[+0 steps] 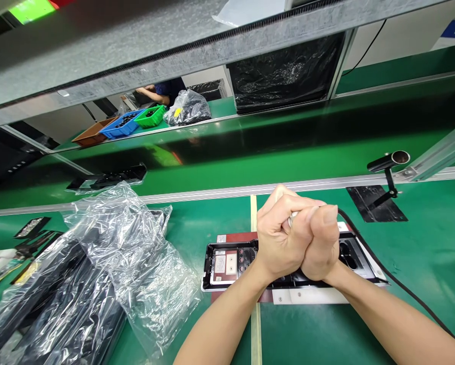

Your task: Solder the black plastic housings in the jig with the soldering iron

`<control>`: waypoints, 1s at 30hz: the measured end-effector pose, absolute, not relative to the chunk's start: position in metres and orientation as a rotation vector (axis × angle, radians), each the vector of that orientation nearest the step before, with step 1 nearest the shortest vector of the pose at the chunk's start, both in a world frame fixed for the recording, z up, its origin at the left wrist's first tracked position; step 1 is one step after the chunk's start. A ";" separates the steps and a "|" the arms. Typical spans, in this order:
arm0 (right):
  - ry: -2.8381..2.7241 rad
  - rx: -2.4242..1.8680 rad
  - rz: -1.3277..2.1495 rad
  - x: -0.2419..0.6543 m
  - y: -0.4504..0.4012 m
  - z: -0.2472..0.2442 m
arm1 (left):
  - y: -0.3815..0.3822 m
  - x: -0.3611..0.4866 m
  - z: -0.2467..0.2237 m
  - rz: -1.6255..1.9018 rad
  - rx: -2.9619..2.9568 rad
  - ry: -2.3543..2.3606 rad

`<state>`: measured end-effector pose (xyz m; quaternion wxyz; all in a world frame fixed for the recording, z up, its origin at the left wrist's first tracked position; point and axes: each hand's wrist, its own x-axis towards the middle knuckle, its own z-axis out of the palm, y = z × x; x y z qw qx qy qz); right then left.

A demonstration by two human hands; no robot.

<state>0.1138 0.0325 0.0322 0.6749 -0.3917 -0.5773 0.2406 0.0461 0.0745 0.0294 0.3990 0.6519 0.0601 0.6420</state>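
My left hand (282,235) and my right hand (323,238) are closed and pressed side by side, thumbs up. A small whitish, shiny bit of something shows between the fingers; the rest of it is hidden, so its kind cannot be told. Both hands are over the middle of a long black plastic frame (208,268), covering part of it. The frame lies lengthwise on a fixture with a dark red plate (242,236) and a white plate (307,296). Round dark openings show at the frame's right end.
Clear plastic bags (136,253) of long black parts fill the left. At right, a black tube-shaped device (389,161) stands on a bracket, and a black cable (402,289) curves past the fixture. Behind is a belt (212,172), with bins (123,124) and a person's arm beyond.
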 end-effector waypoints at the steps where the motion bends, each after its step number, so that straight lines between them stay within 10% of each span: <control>1: -1.293 -0.878 0.541 0.114 0.033 0.033 | 0.075 0.046 0.029 1.625 1.650 0.154; 30: -1.269 -0.890 0.516 0.115 0.031 0.031 | 0.073 0.048 0.034 1.645 1.684 0.191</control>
